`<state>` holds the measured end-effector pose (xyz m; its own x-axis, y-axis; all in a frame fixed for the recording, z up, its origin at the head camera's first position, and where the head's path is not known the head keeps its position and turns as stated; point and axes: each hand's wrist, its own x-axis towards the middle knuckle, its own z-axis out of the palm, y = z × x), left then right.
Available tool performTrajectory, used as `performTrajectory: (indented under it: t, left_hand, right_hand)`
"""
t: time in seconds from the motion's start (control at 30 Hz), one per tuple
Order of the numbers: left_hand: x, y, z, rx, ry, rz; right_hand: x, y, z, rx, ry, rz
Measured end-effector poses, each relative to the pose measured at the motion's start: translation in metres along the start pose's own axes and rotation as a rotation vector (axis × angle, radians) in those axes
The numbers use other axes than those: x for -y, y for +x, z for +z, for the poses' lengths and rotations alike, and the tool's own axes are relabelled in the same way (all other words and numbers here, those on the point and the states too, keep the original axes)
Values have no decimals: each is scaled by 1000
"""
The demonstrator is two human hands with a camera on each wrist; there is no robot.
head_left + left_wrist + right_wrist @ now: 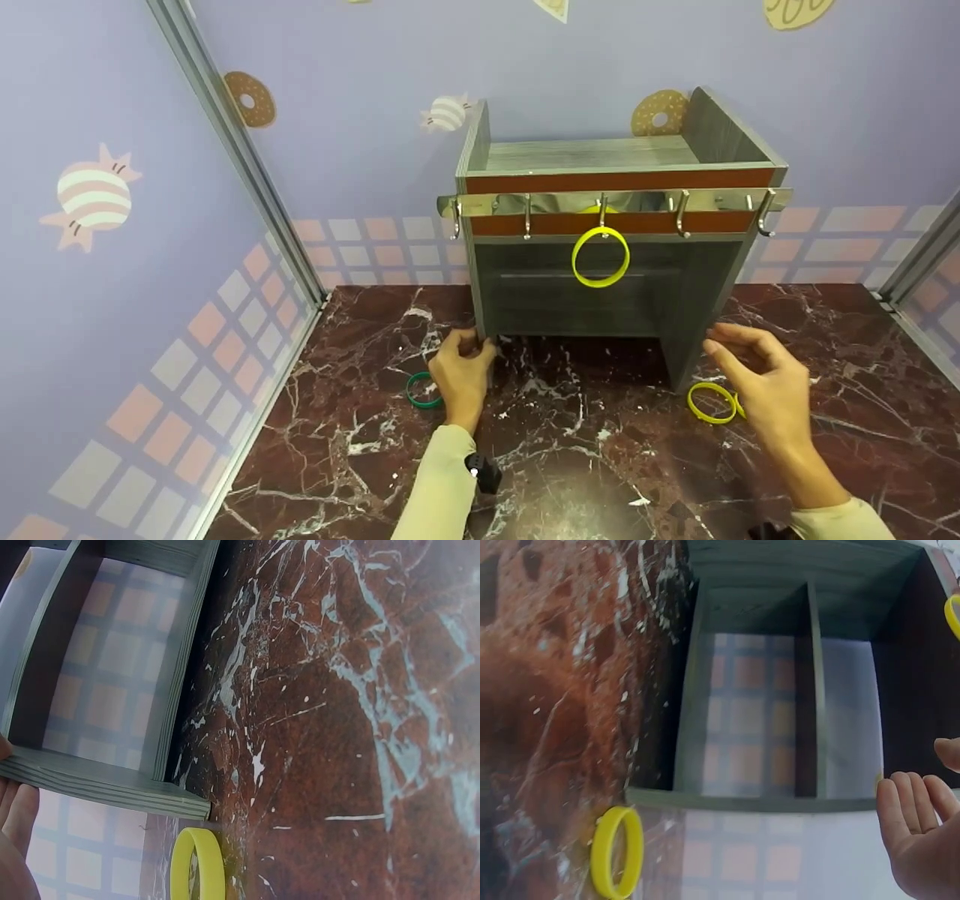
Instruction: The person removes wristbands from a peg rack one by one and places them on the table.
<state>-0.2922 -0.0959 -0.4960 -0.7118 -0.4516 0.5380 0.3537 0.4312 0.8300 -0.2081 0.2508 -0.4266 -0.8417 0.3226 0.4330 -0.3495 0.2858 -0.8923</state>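
Note:
A grey wooden rack [581, 289] stands upright, with a metal hook rail [637, 201] across its front. One yellow wristband-like ring [601, 259] hangs from the middle hook. My left hand [463, 375] pinches the lower front edge of the left side panel [112, 784], thumb on one face and fingers on the other. At the right panel my right hand [772, 390] has its fingertips right at the edge, thumb apart from fairly straight fingers [911, 802]. Beside it lies a yellow ring [711, 403], with another partly hidden behind the hand.
A green ring [424, 391] lies left of my left hand. The left wrist view shows a yellow ring [197, 866] by the left panel's foot. Under everything is a dark red marbled tabletop [570, 465]. Patterned walls [360, 135] close off the back and sides.

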Motion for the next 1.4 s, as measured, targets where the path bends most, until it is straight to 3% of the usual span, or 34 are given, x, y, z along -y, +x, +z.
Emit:
performTrajectory:
  t: [0.73,1.0,1.4]
  left_hand:
    - [2,-1,0,-28,-3,33]
    - [0,-2,0,-8,-16,-3]
    - [3,-1,0,-20,-10,15]
  right_hand:
    - [36,14,40,54,154,-112]
    - [44,22,59,94,294,-64]
    - [53,30,84,123,432,-2]
